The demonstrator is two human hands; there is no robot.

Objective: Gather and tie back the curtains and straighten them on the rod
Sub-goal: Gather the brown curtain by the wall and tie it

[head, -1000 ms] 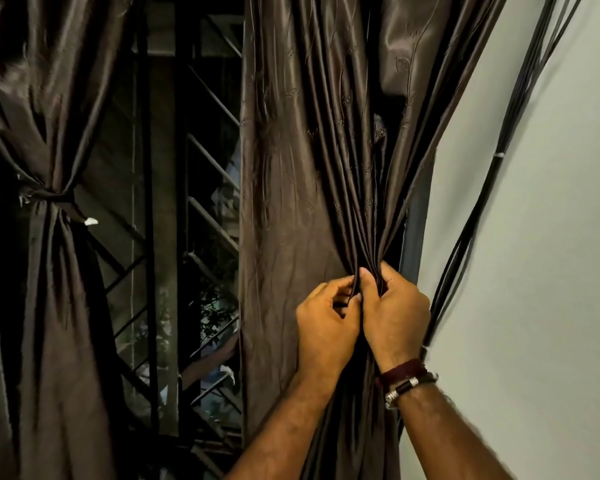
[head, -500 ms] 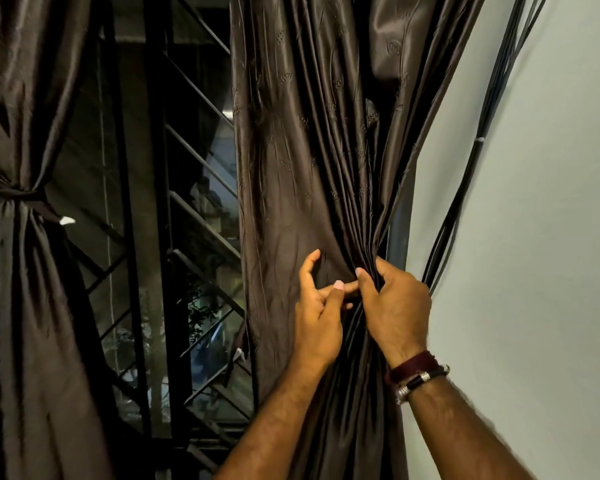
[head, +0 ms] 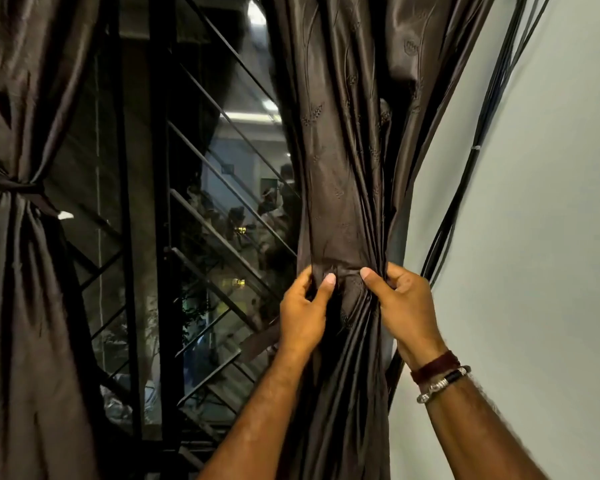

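Gathering the right-hand curtain into a bundle for tying back.

Both hands encircle the right curtain (head: 340, 202) at mid-height, beside the wall (head: 534, 237), compressing its folds into a narrow waist so a tie can pass round it. The left hand (head: 303, 315) curls about the bundle's left side, thumb pressed on the front; the right hand (head: 404, 304) grips the right side, thumb forward, remaining fingers wrapped behind the cloth and hidden. A fabric band appears to cross the bundle just above the thumbs, though the dark folds make this uncertain. The left curtain (head: 18, 271) hangs well apart, already cinched by its tie (head: 18, 188). Window bars (head: 201, 188) stand between the curtains; cables (head: 465, 188) run down the wall.
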